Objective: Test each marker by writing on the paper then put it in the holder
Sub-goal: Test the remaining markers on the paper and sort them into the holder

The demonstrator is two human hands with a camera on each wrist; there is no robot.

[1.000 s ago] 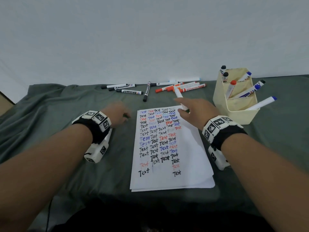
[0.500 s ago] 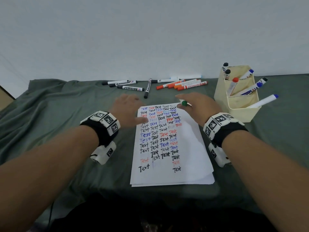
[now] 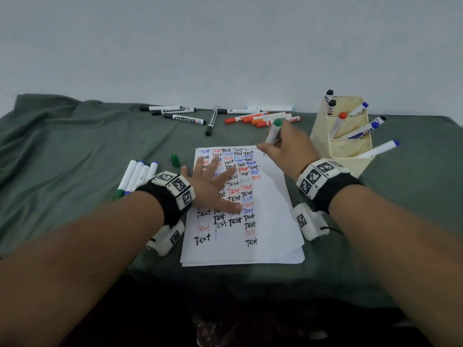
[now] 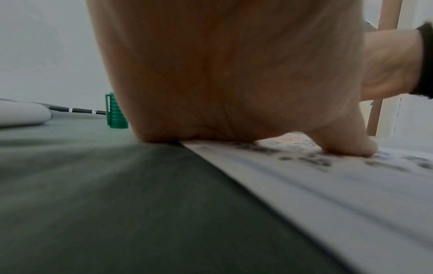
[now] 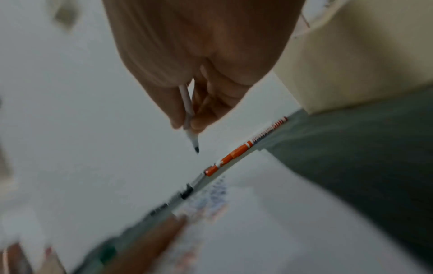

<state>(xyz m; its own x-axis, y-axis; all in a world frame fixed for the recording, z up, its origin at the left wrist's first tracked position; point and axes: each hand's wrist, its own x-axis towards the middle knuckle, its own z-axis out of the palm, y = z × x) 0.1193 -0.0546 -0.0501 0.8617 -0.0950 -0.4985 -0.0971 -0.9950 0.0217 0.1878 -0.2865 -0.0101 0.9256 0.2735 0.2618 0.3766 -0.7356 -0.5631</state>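
Writing step: the right hand (image 3: 288,149) pinches the uncapped green marker (image 3: 273,131) over the paper's (image 3: 270,221) far right corner; the tip seems just above it. The left hand (image 3: 215,186) lies flat, steadying. Next: write, recap, then the holder (image 3: 350,156).

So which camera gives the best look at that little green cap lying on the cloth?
The left wrist view: the green cap stands upright beside the left hand, close and sharp enough to show its ridges and clip. The head view shows it small, left of the paper. The right wrist view shows only a green blur that may be it.
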